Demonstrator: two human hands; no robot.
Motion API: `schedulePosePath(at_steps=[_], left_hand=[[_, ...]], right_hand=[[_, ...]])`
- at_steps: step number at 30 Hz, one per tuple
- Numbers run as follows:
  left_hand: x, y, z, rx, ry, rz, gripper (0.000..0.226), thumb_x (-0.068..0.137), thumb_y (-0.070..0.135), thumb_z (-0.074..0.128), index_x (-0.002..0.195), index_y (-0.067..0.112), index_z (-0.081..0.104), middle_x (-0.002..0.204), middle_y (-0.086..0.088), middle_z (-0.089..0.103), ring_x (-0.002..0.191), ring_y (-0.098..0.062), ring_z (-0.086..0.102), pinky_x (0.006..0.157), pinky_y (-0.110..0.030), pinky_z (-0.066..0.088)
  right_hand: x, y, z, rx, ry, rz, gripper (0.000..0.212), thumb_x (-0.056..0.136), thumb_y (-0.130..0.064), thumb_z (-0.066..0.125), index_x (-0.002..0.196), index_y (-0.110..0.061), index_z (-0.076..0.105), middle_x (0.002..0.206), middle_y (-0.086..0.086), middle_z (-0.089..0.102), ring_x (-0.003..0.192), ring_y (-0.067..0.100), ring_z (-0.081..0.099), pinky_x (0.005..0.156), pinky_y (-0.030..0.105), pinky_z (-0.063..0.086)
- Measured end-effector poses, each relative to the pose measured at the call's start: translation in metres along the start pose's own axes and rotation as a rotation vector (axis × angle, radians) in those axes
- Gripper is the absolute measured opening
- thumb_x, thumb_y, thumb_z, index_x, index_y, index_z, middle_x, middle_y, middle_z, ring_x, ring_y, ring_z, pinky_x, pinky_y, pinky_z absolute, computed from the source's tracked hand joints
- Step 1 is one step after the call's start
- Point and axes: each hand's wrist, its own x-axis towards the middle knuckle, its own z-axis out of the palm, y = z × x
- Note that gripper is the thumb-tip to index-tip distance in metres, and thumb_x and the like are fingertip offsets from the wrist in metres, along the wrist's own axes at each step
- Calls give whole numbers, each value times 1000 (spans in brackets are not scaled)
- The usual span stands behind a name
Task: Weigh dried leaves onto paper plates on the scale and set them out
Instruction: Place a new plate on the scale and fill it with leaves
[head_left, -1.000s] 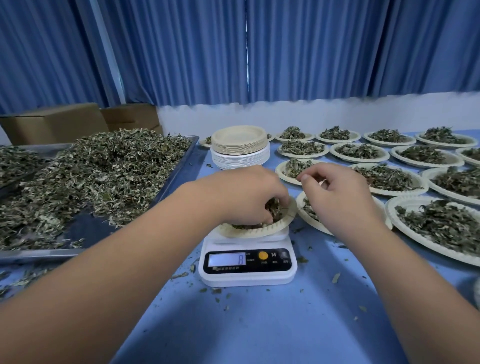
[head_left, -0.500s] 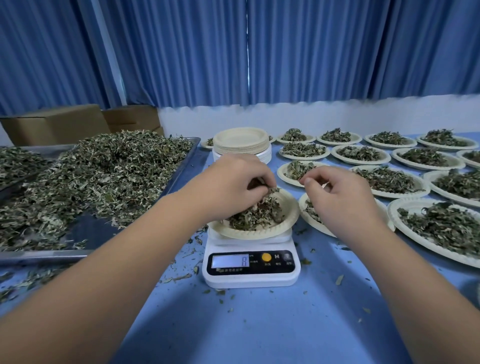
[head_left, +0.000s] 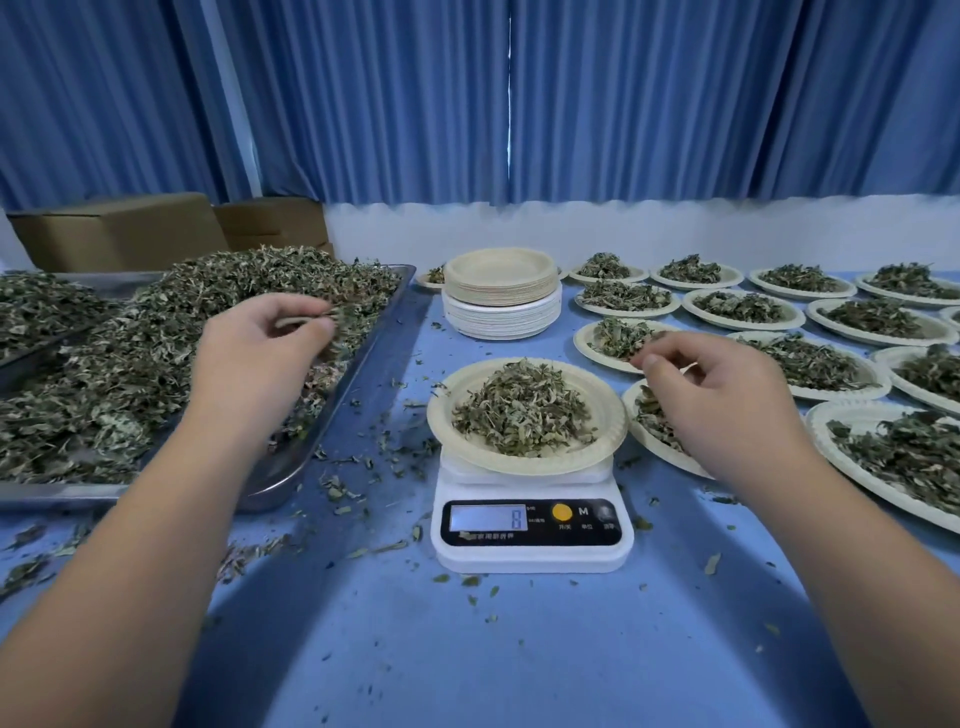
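The paper plate (head_left: 607, 415) sits centred on the scale (head_left: 535, 551) with its heap of dried leaves (head_left: 524, 410), left untouched, we judge, so the display (head_left: 488, 518) reads true. Our left hand (head_left: 254, 358) hangs over the metal tray (head_left: 348, 384) of loose leaves (head_left: 130, 374), its grip curled, but blur hides whether it is clamped on a pinch or empty. Our right hand (head_left: 727, 400) hovers above the filled plates (head_left: 743, 306) on the bench (head_left: 519, 649) beside the scale, its grip loosely curled on nothing we can see.
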Motion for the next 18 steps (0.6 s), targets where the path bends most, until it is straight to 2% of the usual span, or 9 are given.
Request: schedulePosePath(at_steps=[2,4,6,7,9,11,14,18], left_hand=[[8,-11,-8,126,41,-41,15,89,23,65,82,36,66,83,6,69,57,-15,57,51,-23,43],[10,-18,-13,287,14,-59,10,91,26,63,95,35,65,81,13,64,48,-10,51,43,-20,35],[8,-21,-14,418,-45,-59,19,91,28,61,110,32,62,75,15,59,45,-11,51,42,-21,33],[7,-21,-13,456,-69,-53,22,92,28,59,114,30,61,75,11,61,46,-14,52,43,-22,34],[5,-20,-9,492,-90,-19,25,93,28,56,117,26,61,93,1,64,50,-17,53,47,-24,37],[2,-18,-3,500,-89,64,24,94,26,55,116,23,63,110,-1,59,66,-14,55,59,-25,40],[-9,-12,9,422,-107,161,18,93,22,55,108,26,66,106,4,57,85,-8,52,76,-25,39],[-28,-4,29,333,-194,284,21,93,16,56,111,20,66,105,8,57,85,3,52,77,-3,36]], right_hand=[[-1,-2,1,-17,4,-5,15,91,-17,57,87,-20,71,64,-16,58,47,-6,48,50,21,27],[-2,-3,2,-31,4,-9,15,91,-16,57,86,-19,71,61,-15,52,46,-4,48,50,22,27],[-2,-4,3,-48,1,-7,15,91,-16,57,86,-20,71,61,-15,51,47,-3,48,50,22,28],[-2,-5,3,-56,0,-4,15,91,-17,57,86,-20,71,63,-15,52,48,-2,49,49,20,29],[-3,-5,3,-66,-3,3,15,91,-18,57,85,-22,70,65,-14,55,48,-1,49,46,14,29],[-4,-5,4,-73,-7,6,15,91,-19,58,84,-23,70,65,-13,55,48,-1,48,46,13,29],[-5,-5,6,-74,-15,10,15,91,-18,58,83,-23,70,63,-13,54,46,0,48,49,22,31],[-5,-4,7,-97,-39,36,15,91,-19,57,83,-26,69,65,-6,60,47,4,51,47,22,35]])
